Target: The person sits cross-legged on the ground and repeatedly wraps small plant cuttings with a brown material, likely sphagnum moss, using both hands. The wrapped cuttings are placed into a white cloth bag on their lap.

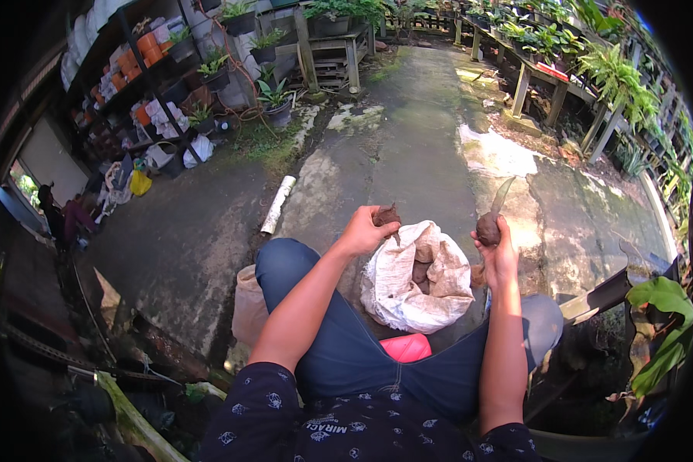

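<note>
My left hand (362,232) pinches a ragged brown clump (386,215) of what looks like mud or wet soil, above the left rim of a sack. In my right hand (501,257) is a smooth, rounded brown ball (487,230) of similar material, with a pointed green leaf (502,195) standing up from its top. Between my knees stands a white woven sack (384,289), its rim rolled down. Brown lumps (420,274) lie inside it. Both hands are apart from each other, the right one beyond the sack's right side.
A pink-red plastic object (406,347) shows between my thighs. Beside my left knee is a pale bag or container (248,306). A white tube (278,204) lies on the concrete floor (416,144). Plant benches (522,86) line the right; a person (76,219) sits far left.
</note>
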`<state>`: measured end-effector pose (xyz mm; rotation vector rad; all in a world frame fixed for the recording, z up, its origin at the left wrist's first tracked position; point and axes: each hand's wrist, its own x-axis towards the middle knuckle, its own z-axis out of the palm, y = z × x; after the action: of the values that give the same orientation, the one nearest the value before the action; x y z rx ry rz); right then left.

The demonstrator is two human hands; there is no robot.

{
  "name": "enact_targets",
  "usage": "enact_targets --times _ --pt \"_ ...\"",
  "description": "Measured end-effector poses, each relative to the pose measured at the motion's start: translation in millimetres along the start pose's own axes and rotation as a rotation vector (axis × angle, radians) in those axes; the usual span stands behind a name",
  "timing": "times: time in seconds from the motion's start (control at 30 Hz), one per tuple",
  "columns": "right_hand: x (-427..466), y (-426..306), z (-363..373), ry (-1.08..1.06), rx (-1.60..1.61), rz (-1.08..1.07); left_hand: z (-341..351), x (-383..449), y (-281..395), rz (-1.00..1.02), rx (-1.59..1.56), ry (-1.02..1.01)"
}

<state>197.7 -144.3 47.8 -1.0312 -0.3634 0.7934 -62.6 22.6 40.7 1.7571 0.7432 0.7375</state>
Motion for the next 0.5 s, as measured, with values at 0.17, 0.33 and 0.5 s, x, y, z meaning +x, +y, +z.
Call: enact_targets --times 0.17,0.33,0.5 --pt "15 38 13 -0.093 -0.127 0.123 -3 7 -6 -0.121 0.053 0.075" --pt "8 50 27 -0.080 -0.094 0.201 9 12 0 -0.287 -0.074 0.228" --pt "5 53 42 -0.090 -0.152 0.190 12 9 -7 -0.151 0.036 0.145"
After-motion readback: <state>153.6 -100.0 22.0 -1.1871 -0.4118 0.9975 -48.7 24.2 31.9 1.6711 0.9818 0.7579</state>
